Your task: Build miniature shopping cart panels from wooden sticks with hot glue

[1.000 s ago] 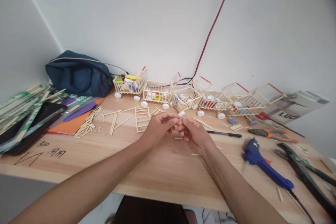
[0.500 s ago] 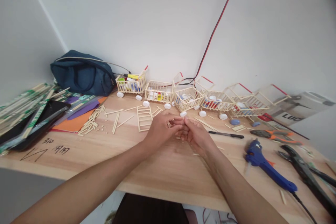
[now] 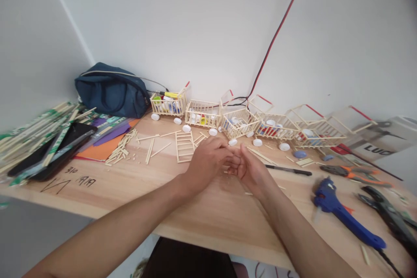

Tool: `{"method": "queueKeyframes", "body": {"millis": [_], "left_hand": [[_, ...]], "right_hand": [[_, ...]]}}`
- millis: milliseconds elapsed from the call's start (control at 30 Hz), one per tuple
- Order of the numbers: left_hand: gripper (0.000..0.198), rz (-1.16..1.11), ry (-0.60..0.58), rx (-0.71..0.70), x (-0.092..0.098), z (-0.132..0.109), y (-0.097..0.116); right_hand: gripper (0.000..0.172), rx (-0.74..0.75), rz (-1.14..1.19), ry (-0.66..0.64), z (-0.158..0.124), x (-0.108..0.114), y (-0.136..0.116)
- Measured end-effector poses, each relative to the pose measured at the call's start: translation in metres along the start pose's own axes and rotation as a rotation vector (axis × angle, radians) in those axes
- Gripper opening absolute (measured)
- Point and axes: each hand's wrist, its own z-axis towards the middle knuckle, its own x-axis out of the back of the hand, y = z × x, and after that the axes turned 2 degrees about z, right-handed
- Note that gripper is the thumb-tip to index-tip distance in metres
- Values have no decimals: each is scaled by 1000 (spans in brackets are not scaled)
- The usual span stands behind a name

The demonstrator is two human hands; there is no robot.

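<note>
The left hand [image 3: 208, 160] and the right hand [image 3: 254, 169] are meeting above the middle of the tabletop [image 3: 208, 221], their fingertips bending in toward each other and appearing to touch. The left hand is turning its back to the camera and hiding most of its own fingers; the right hand is showing its thumb raised and its fingers curled. Whether either hand is gripping something small is impossible to tell, since the fingers are covering the spot between them.

A ladder-like wooden frame [image 3: 185, 147] is lying flat on the tabletop, just beside the left hand on its far left side. A black pen [image 3: 288, 170] is lying to the right of the right hand. Behind the hands, five small wooden carts [image 3: 239, 124] are standing in a row near the wall, carrying colourful bits; most are showing white wheels, while the rightmost is showing blue ones.

On the left, loose sticks [image 3: 150, 151] and a pile of short stick pieces [image 3: 121, 147] are lying near orange paper [image 3: 94, 153], with a blue bag [image 3: 112, 91] sitting behind. On the right, a blue glue gun [image 3: 348, 217] is lying in front of orange-handled pliers [image 3: 356, 174], and black-handled cutters [image 3: 386, 210] are resting beyond it, near the edge of view.
</note>
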Motion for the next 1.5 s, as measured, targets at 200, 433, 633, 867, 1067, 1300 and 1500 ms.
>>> {"method": "queueKeyframes", "body": {"millis": [200, 433, 633, 867, 1067, 1300, 1500], "left_hand": [[19, -88, 7, 48, -1, 2, 2], [32, -135, 149, 270, 23, 6, 8], [43, -235, 525, 424, 72, 12, 2], [19, 42, 656, 446, 127, -6, -44], [33, 744, 311, 526, 175, -42, -77], [25, 877, 342, 318, 181, -35, -68], [26, 524, 376, 196, 148, 4, -33]], "right_hand": [[62, 38, -120, -35, -1, -2, -1], [66, 38, -102, -17, -2, 2, -7], [59, 181, 1, 166, 2, 12, -14], [55, 347, 50, 281, 4, 17, -14], [56, 415, 16, 322, 4, 13, -12], [59, 467, -75, 319, 6, 12, -8], [52, 530, -170, 338, 4, 12, -9]]}}
